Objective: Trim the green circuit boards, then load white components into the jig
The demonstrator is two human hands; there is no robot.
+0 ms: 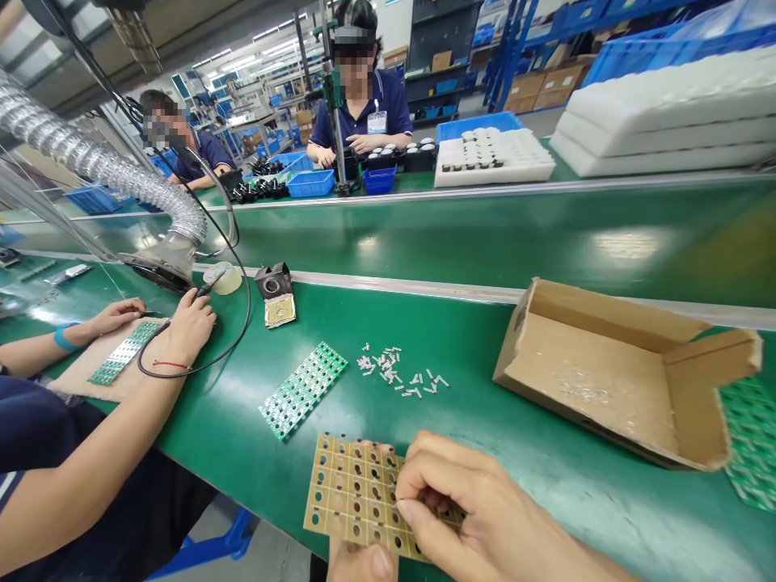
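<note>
A tan printed circuit board panel (339, 489) with rows of round holes is tilted above the near edge of the green bench. My left hand (362, 561) grips it from below, the thumb lying along the near edge and fingertips showing at the far edge. Over the panel's right part, my right hand (478, 513) is closed with thumb and forefinger pinched together at the board's face. Whatever sits in that pinch is too small or hidden to make out. Beyond the panel lie loose small silvery pins (391, 370) and a green circuit board panel (303, 390).
An open cardboard box (606, 343) with small clear pieces stands at right, beside green boards (752, 440). At left, a co-worker's hands (187, 327) work with a soldering iron over another panel (124, 352). A soldering iron stand (276, 295) and a fume duct (163, 194) are nearby.
</note>
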